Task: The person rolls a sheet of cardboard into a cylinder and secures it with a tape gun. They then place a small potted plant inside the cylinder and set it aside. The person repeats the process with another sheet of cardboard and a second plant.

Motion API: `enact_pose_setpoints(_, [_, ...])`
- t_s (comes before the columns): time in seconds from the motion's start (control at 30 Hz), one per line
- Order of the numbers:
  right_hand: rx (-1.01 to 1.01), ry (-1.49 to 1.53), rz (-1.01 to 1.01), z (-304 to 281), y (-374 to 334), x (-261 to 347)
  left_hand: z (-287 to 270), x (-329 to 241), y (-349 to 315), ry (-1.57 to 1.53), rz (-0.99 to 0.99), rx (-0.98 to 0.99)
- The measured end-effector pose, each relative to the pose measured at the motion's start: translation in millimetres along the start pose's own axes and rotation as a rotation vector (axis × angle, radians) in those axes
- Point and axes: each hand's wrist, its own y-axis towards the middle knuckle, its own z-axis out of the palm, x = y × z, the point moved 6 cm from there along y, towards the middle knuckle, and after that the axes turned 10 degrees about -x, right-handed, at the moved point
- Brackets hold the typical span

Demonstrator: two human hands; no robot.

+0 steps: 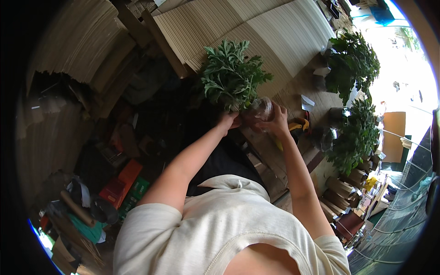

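A leafy green plant (pixel 233 75) with deeply cut leaves is held above the near edge of the wooden table. My left hand (pixel 228 122) is closed at the base of its stems, with some fingers hidden under the leaves. Shiny clear plastic (pixel 262 106) surrounds the plant's lower end, where something brownish shows through. From the right side my right hand (pixel 278 120) curves its fingers and thumb around this plastic. Just right of that hand lies a tool with a yellow and black handle (pixel 300 123).
Stacked cardboard sheets (pixel 275 41) cover the table's far part. On the right stand more leafy plants (pixel 353 66) in clear plastic, beside a small whitish scrap (pixel 307 103). Orange (pixel 130 170) and green boxes (pixel 136 191) sit low at left. Bundled cardboard (pixel 339 188) is at lower right.
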Motion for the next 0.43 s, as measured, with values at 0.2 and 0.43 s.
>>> enact_pose_setpoints(0.2, [0.006,0.013,-0.002,-10,1,6,12,3,12,0.069,0.025,-0.028])
enact_pose_setpoints(0.43, [0.162,0.233,0.200,-20,9,6,26,-26,-17,0.012,-0.145,-0.003])
